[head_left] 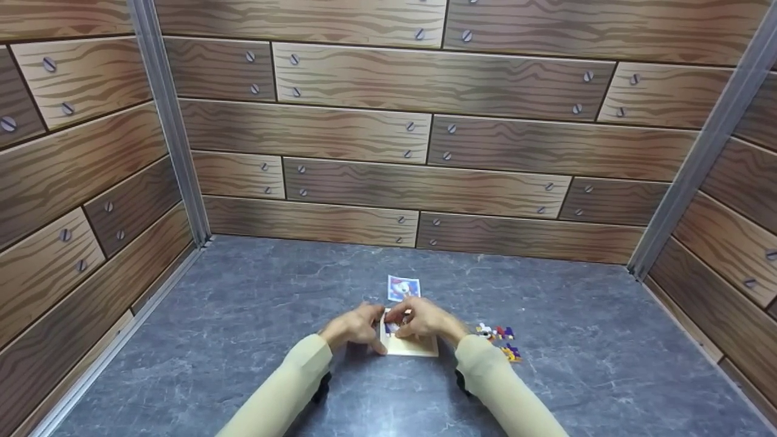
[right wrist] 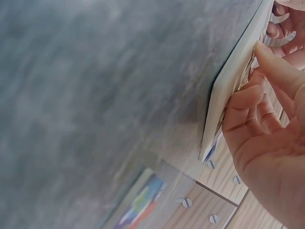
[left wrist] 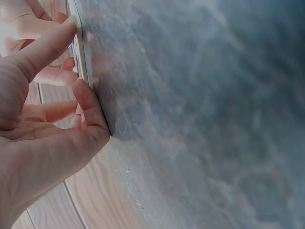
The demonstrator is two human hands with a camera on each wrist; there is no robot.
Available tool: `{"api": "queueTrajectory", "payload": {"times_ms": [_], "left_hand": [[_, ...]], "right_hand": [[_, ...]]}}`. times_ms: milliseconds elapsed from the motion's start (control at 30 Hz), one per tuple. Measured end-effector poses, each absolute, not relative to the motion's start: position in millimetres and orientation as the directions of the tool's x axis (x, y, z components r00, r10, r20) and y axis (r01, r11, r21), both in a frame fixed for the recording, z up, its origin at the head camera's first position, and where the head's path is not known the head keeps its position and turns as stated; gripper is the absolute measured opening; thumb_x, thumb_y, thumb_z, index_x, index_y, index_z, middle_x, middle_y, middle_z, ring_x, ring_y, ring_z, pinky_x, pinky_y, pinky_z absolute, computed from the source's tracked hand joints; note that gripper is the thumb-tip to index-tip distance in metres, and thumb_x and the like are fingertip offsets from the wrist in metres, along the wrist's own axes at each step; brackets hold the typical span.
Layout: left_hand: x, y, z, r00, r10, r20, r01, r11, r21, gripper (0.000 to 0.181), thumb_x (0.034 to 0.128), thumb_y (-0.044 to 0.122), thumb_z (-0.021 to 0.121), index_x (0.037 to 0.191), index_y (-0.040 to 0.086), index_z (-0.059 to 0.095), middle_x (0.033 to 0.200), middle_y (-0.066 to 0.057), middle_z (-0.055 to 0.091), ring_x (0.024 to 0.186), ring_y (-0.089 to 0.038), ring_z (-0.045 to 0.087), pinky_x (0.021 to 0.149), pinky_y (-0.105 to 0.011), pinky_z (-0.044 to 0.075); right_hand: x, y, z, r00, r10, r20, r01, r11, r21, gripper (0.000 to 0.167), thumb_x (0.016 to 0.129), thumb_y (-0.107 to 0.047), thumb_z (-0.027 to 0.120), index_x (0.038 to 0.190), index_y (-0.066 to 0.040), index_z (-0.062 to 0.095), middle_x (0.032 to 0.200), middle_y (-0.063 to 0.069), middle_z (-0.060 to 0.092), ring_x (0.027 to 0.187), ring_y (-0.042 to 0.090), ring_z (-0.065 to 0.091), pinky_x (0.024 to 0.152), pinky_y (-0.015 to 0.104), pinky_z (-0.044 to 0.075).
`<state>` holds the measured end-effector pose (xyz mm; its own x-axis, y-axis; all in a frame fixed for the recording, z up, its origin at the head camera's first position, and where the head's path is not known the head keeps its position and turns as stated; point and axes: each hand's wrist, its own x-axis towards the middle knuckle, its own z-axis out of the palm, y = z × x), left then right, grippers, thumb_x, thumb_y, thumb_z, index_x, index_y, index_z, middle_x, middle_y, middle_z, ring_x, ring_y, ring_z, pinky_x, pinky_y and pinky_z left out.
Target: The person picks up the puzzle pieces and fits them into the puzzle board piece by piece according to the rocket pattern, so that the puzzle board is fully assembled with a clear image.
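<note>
Board point(head_left: 413, 347) lies flat on the worktop point(head_left: 291, 285), midway between the left and right edges, well in from the far edge. Pale and wood-like, purple puzzle bits showing inside its rim. Left hand point(head_left: 358, 325) grips the board's left edge, thumb at the near left corner, curled fingers further along. Right hand point(head_left: 422, 317) is over the board, thumb and fingers bent, tips down at its surface; can't tell if they pinch a piece.

Loose pieces point(head_left: 504, 332), purple, red, white and orange, on the worktop right of the board, beside the right sleeve point(head_left: 491, 364). Picture card point(head_left: 403, 287) just past the board's far edge.

Handling (guess): board light, stiff, could skid if pushed; best held by rim or corners. Pieces small, light, rigid; take by the sides. Card thin, bends easily.

Card shows a white figure on blue. No brand, label or writing readable anywhere.
</note>
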<state>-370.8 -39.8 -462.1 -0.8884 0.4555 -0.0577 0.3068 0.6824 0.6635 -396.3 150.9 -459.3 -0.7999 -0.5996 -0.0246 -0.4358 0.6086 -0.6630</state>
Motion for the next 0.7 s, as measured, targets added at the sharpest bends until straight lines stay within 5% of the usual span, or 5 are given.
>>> {"api": "queueTrajectory", "payload": {"times_ms": [433,700], "left_hand": [[-367.2,-42.6,-466.2,-0.892,0.449,-0.061,0.309,0.701,0.643,0.062,0.0650,0.011,0.089,0.118,0.000,0.059,0.109,-0.014,0.062,0.108,-0.029,0.053,0.101,-0.048,0.044],[-371.9,-41.3,-462.1,-0.876,0.481,-0.042,0.335,0.670,0.663,0.051,0.0644,0.007,0.089,0.107,0.002,0.060,0.102,-0.012,0.062,0.098,-0.023,0.051,0.094,-0.043,0.046]], "right_hand": [[-393.7,149.5,-464.6,-0.839,-0.540,-0.057,-0.371,0.646,-0.667,0.037,0.073,0.003,0.076,0.109,-0.006,0.074,0.093,0.007,0.070,0.073,0.012,0.055,0.059,0.022,0.047],[-395.2,152.7,-457.9,-0.786,-0.618,-0.032,-0.449,0.604,-0.658,0.038,0.076,0.003,0.075,0.113,-0.004,0.072,0.101,0.012,0.069,0.076,0.014,0.057,0.056,0.021,0.048]]}}
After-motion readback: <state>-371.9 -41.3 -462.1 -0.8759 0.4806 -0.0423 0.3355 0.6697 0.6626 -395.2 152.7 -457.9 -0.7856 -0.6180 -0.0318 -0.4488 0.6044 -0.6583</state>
